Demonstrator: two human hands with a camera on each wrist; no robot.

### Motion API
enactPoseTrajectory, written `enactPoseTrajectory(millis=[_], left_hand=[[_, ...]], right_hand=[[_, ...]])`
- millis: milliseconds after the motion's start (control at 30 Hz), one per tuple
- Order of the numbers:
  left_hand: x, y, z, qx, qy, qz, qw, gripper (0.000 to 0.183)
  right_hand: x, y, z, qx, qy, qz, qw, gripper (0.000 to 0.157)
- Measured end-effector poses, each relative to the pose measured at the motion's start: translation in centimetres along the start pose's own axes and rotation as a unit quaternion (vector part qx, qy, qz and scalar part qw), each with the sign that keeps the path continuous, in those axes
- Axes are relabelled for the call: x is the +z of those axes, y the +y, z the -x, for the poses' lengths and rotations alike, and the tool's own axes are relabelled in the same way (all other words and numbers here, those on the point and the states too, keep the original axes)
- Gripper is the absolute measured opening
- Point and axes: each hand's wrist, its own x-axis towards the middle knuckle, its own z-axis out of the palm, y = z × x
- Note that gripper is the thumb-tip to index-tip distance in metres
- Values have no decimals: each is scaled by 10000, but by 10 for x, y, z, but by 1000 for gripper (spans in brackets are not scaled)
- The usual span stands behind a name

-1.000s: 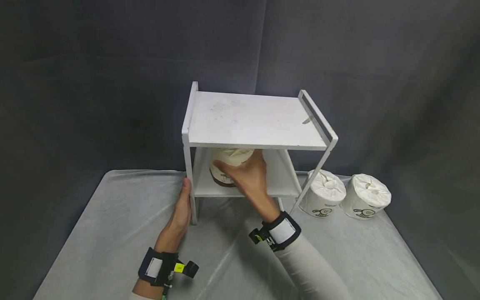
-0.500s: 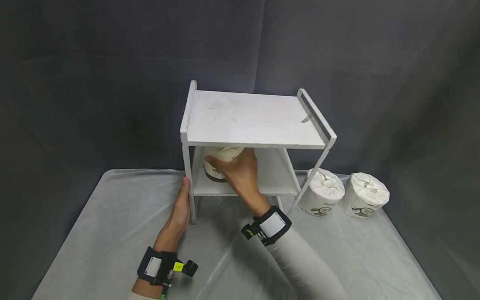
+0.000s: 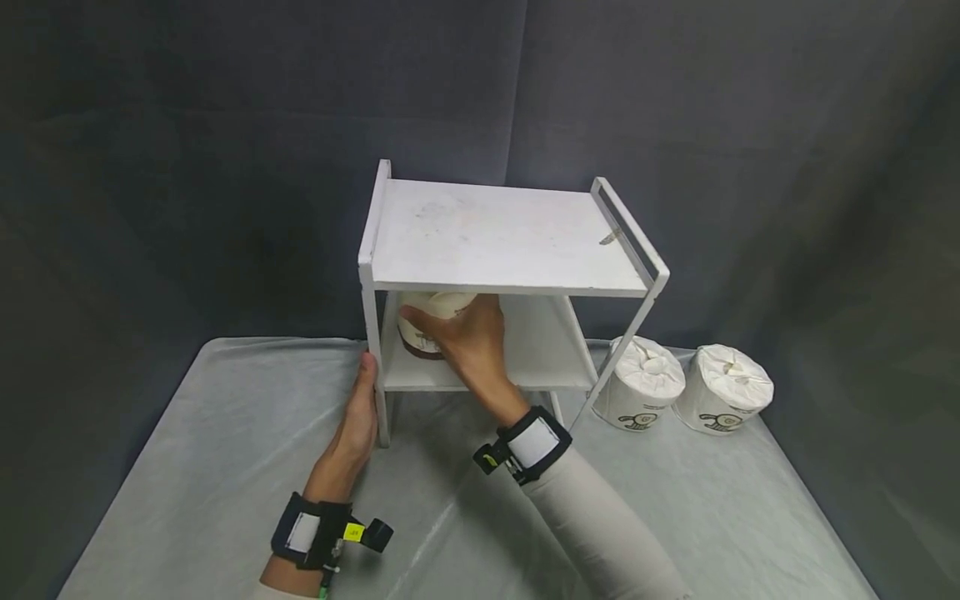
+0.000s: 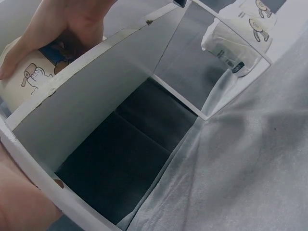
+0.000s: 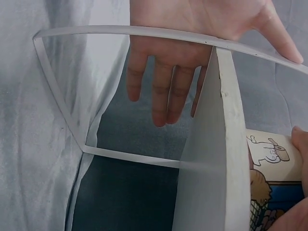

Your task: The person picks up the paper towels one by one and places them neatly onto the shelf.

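A paper-wrapped toilet roll, cream with a brown lower rim, stands on the lower tier of a white two-tier shelf. My right hand grips it from the right, thumb across the front. Cartoon figures and a blue band show on the roll in the right wrist view. Part of it is hidden by my hand and the upper board. My left hand rests against the shelf's left front leg. In the right wrist view, the left hand's straight fingers show behind that side frame.
Two white wrapped toilet rolls, a nearer-in roll and an outer roll, stand on the cloth-covered table right of the shelf. A dark curtain hangs behind. The upper board lies low over my right hand.
The right hand has slid the toilet roll leftward and slightly back along the lower tier, towards its left side. The left hand has kept its place against the leg.
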Motion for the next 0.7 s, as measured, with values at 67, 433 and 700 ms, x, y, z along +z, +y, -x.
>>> enactPoseTrajectory(millis=[67, 433, 700], left_hand=[[0, 1, -1, -5, 3, -14, 10000, 84], [1, 3, 0, -109, 68, -11, 9999, 85], [0, 2, 0, -122, 25, 24, 9999, 83]], right_hand=[[1, 1, -1, 2, -12, -2, 10000, 102], [6, -3, -4, 187, -83, 115, 9997, 102], [10, -3, -5, 73, -85, 149, 9998, 103]])
